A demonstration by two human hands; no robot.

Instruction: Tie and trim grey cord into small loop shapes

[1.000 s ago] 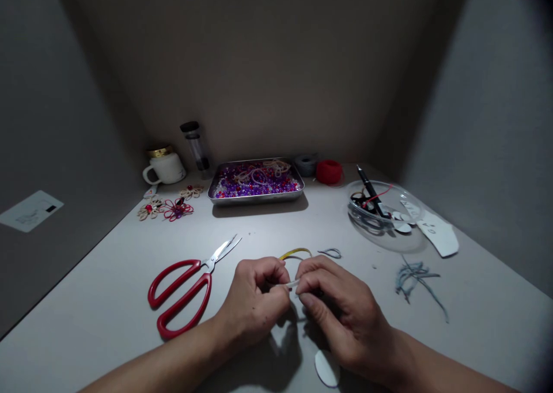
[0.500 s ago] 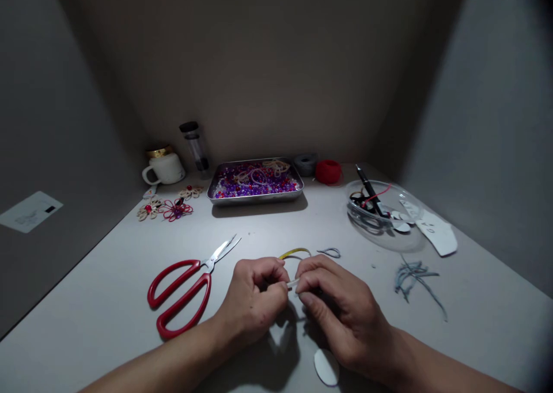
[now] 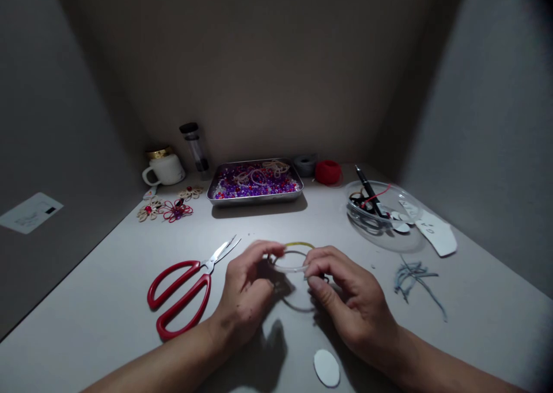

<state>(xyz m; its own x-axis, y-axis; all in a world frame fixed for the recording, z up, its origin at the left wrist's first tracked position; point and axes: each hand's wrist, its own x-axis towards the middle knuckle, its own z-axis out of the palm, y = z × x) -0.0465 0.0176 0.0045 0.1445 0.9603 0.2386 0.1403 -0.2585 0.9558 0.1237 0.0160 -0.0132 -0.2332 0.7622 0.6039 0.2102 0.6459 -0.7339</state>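
My left hand and my right hand hold a thin loop of cord between them just above the table. The loop is pale at the front and yellowish at the back. Left thumb and fingers pinch its left side; right fingertips pinch its right side. The loop's shadow falls on the table beneath. Red-handled scissors lie to the left of my left hand, blades pointing toward the loop.
A metal tray of purple, red and white beads stands at the back. Also there: a mug, corded flowers, red thread spool, clear bowl with tools, grey cord scraps, white oval.
My hands have moved apart and lifted slightly. The cord, bunched between the fingertips before, now stands open as a round loop.
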